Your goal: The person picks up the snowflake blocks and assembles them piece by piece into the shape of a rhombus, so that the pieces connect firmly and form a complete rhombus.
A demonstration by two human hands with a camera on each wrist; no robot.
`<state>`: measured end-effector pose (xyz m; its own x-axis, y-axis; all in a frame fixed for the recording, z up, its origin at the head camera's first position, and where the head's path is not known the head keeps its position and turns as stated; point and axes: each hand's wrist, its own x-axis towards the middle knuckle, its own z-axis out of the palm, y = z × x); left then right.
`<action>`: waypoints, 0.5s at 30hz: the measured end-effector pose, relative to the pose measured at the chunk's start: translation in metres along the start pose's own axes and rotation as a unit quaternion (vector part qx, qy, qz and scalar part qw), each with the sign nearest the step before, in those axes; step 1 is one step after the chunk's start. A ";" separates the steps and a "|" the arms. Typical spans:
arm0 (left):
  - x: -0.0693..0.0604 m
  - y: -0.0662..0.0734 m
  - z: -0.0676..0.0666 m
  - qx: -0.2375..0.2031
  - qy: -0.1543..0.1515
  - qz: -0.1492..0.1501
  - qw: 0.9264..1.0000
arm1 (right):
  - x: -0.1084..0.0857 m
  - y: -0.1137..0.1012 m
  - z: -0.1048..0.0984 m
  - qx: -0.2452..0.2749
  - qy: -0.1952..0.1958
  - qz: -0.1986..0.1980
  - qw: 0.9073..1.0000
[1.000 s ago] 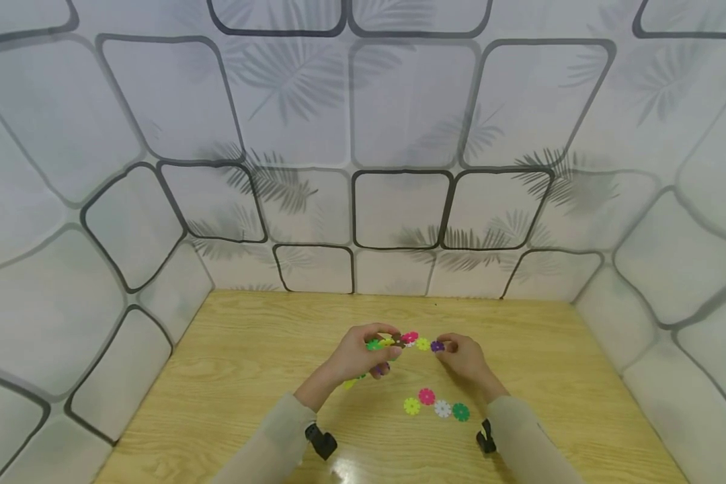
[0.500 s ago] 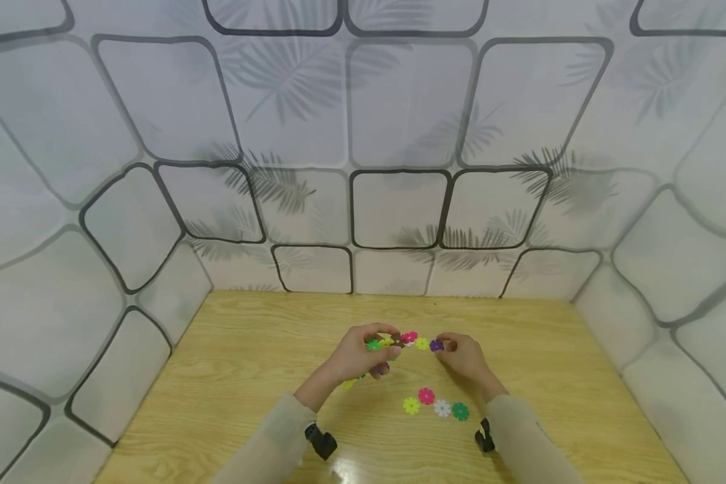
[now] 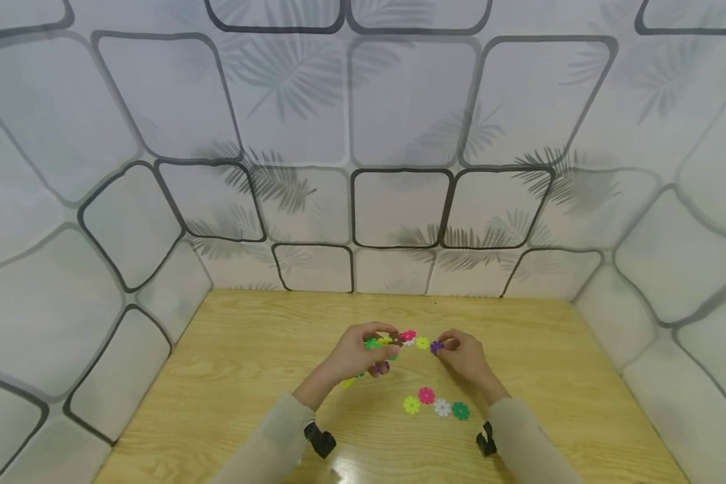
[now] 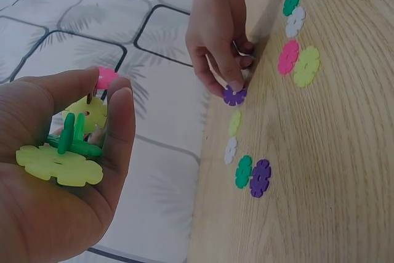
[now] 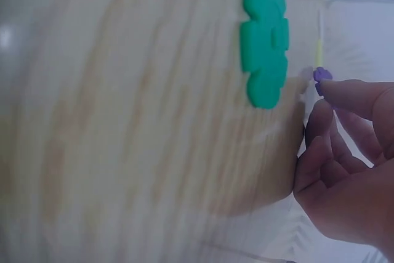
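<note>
We see a light wooden table with wavy lines and a shiny spot close to us. Behind it, we see a pale back wall with gray leaves and round-cornered boxes on it. The left wall and right wall have boxes too.

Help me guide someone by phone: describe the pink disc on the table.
On the wooden table, four flower-shaped discs lie in a row, nearer the person than the right hand. The pink disc is second from the person's left, between the yellow disc and white disc. It alone there is pink, sitting farther out than its neighbours.
</note>
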<state>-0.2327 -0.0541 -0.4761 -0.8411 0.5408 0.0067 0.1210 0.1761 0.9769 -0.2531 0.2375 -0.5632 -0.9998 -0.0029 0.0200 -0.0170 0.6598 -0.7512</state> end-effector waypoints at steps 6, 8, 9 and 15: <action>0.001 0.000 0.000 0.008 0.003 0.001 1.000 | -0.002 -0.006 -0.004 0.013 -0.011 0.008 1.000; 0.001 0.000 0.000 0.009 0.004 0.001 1.000 | -0.002 -0.007 -0.005 0.014 -0.012 0.011 1.000; 0.001 0.000 0.000 0.010 0.004 0.001 1.000 | -0.002 -0.007 -0.005 0.017 -0.012 0.013 1.000; 0.001 -0.001 0.000 0.010 0.005 0.000 1.000 | -0.005 -0.018 -0.008 0.071 -0.016 0.028 0.997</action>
<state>-0.2331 -0.0536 -0.4771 -0.8464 0.5324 0.0094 0.1314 0.1917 0.9726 -0.2481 0.2322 -0.5446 -0.9990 0.0052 -0.0450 0.0405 0.5462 -0.8367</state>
